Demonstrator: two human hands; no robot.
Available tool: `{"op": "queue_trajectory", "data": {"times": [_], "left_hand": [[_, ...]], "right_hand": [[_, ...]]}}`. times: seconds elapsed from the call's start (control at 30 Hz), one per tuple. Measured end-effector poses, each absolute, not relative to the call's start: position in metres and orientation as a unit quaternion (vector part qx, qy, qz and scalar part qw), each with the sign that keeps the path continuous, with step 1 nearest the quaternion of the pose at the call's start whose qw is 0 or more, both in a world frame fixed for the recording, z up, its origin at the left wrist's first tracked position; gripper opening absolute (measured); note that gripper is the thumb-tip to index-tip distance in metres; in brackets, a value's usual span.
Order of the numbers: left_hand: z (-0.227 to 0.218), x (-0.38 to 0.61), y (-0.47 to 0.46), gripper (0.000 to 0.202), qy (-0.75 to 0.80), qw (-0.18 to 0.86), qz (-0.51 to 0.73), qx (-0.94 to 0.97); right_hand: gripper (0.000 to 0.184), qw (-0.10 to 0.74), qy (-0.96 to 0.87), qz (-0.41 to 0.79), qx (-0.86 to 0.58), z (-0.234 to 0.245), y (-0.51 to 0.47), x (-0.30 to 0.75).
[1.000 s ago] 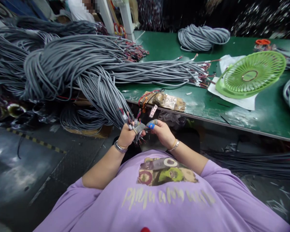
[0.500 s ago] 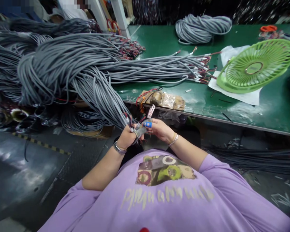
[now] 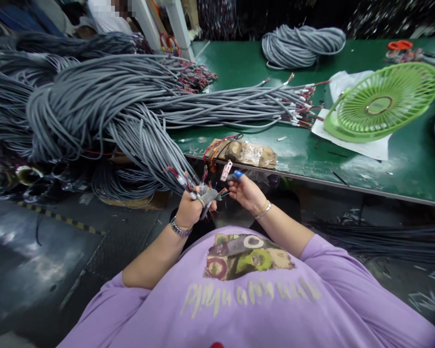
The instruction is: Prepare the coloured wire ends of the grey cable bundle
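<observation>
My left hand point(image 3: 189, 209) is closed around the stripped ends of a bundle of grey cables point(image 3: 155, 145). Short red, green and dark wires fan out from its grip, and a grey sheathed piece point(image 3: 207, 196) lies across the thumb side. Just right of these wire ends, my right hand point(image 3: 247, 192) is held with its fingers loosely bent and apart, with nothing visible in them. Grey and blue coverings are on its digits. Beyond it, a small pale pink piece with holes point(image 3: 226, 170) shows at the bench edge.
More grey cables point(image 3: 224, 104) lie on the green bench point(image 3: 297, 169). A taped wooden block point(image 3: 255, 153) with wires sits at its front edge. A green fan point(image 3: 380, 104) stands on white paper at right, a coiled cable point(image 3: 304, 46) behind. Dark cables point(image 3: 384, 239) lie below the bench.
My right hand has drawn back right and slightly up from the wire ends, its fingers loosening. My left hand keeps its hold, and more coloured wire ends show.
</observation>
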State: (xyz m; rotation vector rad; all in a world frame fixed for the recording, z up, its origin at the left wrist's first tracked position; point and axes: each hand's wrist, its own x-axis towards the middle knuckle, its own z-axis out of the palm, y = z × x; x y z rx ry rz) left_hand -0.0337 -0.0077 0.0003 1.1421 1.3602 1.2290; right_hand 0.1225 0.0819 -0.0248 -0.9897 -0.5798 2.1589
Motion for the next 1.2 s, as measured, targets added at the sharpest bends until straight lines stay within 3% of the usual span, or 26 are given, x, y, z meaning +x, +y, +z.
{"op": "queue_trajectory", "data": {"times": [0.17, 0.57, 0.8, 1.0, 1.2], "left_hand": [[0.007, -0.021, 0.000, 0.037, 0.571, 0.456, 0.512, 0.452], [-0.003, -0.018, 0.009, 0.037, 0.599, 0.438, 0.478, 0.470], [0.004, -0.020, 0.004, 0.038, 0.590, 0.446, 0.486, 0.465], [-0.001, -0.031, -0.008, 0.035, 0.580, 0.463, 0.496, 0.450], [0.001, -0.038, -0.008, 0.033, 0.546, 0.512, 0.496, 0.441]], "right_hand": [[0.055, 0.322, -0.280, 0.833, -0.352, -0.014, 0.099, 0.118], [0.047, 0.402, -0.237, 0.833, -0.296, -0.022, 0.098, 0.101], [0.054, 0.349, -0.213, 0.860, -0.307, -0.026, 0.093, 0.110], [0.048, 0.336, -0.193, 0.856, -0.342, -0.025, 0.088, 0.127], [0.038, 0.415, -0.314, 0.782, -0.344, -0.025, 0.073, 0.143]]}}
